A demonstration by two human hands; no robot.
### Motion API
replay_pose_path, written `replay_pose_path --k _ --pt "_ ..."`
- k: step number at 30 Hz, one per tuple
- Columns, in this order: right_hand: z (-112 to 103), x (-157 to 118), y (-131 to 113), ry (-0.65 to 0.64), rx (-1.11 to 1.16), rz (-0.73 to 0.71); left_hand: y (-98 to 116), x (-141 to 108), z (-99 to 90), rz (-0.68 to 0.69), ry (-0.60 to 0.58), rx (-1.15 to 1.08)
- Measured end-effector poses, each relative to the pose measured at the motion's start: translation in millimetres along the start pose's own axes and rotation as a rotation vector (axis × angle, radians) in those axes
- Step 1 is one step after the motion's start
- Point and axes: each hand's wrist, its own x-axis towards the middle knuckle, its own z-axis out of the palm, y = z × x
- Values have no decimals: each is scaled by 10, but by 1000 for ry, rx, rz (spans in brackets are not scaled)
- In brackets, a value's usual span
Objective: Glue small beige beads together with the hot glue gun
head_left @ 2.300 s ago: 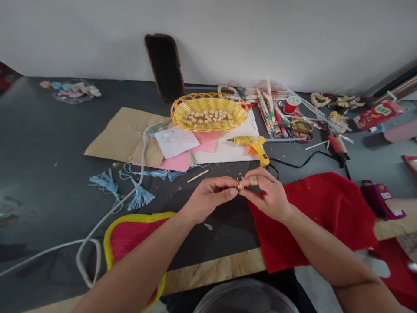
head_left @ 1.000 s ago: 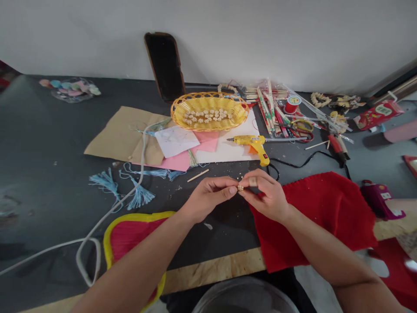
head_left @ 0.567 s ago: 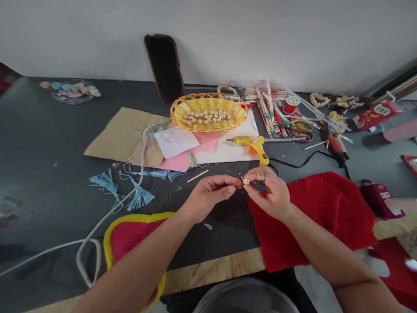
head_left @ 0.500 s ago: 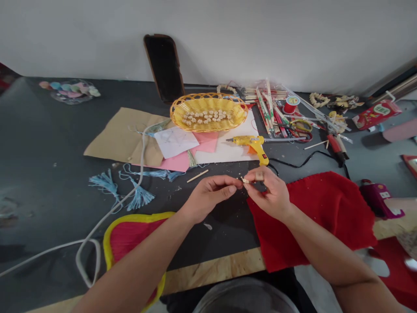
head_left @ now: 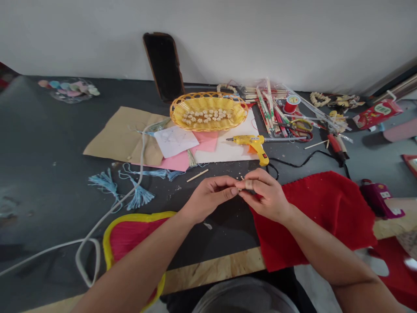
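My left hand (head_left: 215, 195) and my right hand (head_left: 265, 194) meet fingertip to fingertip above the dark tabletop. Pinched between them is a small cream beaded piece (head_left: 240, 188), mostly covered by the fingers. A ring or band circles one finger of the right hand. Just beyond the hands lies a yellow glue gun (head_left: 251, 141), its nozzle pointing left. Behind it, a yellow woven basket (head_left: 208, 126) holds several small cream flower-like pieces (head_left: 206, 116). A short wooden stick (head_left: 197, 175) rests left of the fingers.
Red cloth (head_left: 312, 213) lies under the right forearm. Blue tassels (head_left: 140, 198) and a white cable (head_left: 127, 195) are at the left. A phone (head_left: 164, 65) leans on the wall. Scissors (head_left: 301, 126), wrapped sticks, red thread (head_left: 291, 104) and pliers (head_left: 337, 147) crowd the back right.
My right hand has moved slightly left, closing the gap to the left fingertips. The cream piece, plainer before, is now mostly hidden by fingers.
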Motion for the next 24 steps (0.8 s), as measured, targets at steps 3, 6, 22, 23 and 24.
replay_pose_path --k 3,6,22,23,24 --pt "-18 3 -13 -3 26 19 0 -1 2 10 5 -12" --pt "-48 15 -25 1 63 71 0 -4 -1 19 15 -21" --pt "-43 -6 52 4 -3 -5 -11 -2 -13 -13 42 -52" --pt "-46 -7 54 3 -8 -8 -14 -2 -17 -16 40 -52" --pt "-47 -8 55 1 -9 -13 -16 -1 -20 -18 36 -49"
